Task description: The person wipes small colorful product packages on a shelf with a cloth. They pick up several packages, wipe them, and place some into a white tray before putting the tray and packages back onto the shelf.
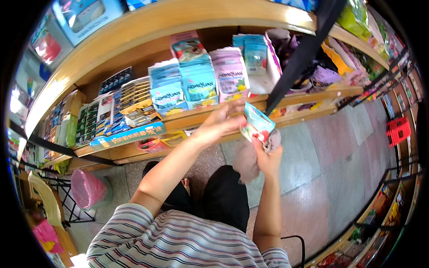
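Note:
My right hand point(269, 162) grips a light blue and white snack packet point(258, 122) with red fruit printed on it. The same hand holds a bunched grey-brown cloth point(246, 160), which hangs beside my wrist and shows above my fingers too. Blurred by motion, my left hand point(224, 117) is spread at the packet's left edge; whether it touches the packet is unclear. Behind my hands, upright HOMEYUAN pouches stand in open display boxes: blue ones point(200, 83) and a lilac group point(231, 73). To their right is a partly filled white box point(263, 82) with blue packets at its back.
A black metal post point(298, 60) slants in front of the wooden shelf point(181, 122). Gold and brown sachets point(137, 100) sit further left. On the tiled floor point(305, 147) stands a pink-lined waste bin point(88, 189). More stocked shelves point(375, 227) line the right side.

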A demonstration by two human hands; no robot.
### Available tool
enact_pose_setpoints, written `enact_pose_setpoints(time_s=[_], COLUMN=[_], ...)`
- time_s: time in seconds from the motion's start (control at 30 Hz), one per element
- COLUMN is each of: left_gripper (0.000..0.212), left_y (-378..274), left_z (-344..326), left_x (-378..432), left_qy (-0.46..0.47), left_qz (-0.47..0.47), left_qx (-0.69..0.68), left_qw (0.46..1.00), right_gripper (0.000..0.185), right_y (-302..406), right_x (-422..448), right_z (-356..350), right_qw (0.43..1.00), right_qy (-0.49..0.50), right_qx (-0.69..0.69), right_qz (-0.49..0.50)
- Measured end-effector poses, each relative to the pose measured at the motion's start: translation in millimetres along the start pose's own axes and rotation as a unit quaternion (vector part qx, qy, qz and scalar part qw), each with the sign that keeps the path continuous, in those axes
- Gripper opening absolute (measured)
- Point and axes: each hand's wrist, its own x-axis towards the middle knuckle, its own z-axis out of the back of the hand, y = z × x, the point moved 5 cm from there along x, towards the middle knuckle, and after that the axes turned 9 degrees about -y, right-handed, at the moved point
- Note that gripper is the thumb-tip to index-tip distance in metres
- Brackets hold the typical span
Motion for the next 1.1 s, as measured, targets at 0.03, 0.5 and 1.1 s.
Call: enact_pose_setpoints(time_s=[0.03, 0.5, 1.1], left_gripper=[0.051, 0.047, 0.015], left_y=[7.3, 10.6, -123.2], left_z=[3.3, -14.3, 215.3], left_x=[5.7, -31.0, 116.8], left_qy=[0.021, -0.078, 0.014], left_qz=[-0.076, -0.056, -0.209], left_qx=[0.079, 0.145, -0.062], left_qw=[0.994, 0.985, 0.976], right_gripper=[0.022, 0.051, 0.032], right_y=[3.0, 24.5, -12.0], right_x=[0.6, 2.4, 7.4], right_z=[-2.8, -40.0, 16.3], right_qw=[0.998, 0.931, 0.980], right_qy=[0.029, -0.093, -0.116], right_qx=[0.042, -0.307, -0.153], right_qz=[-0.024, 0.175, 0.049])
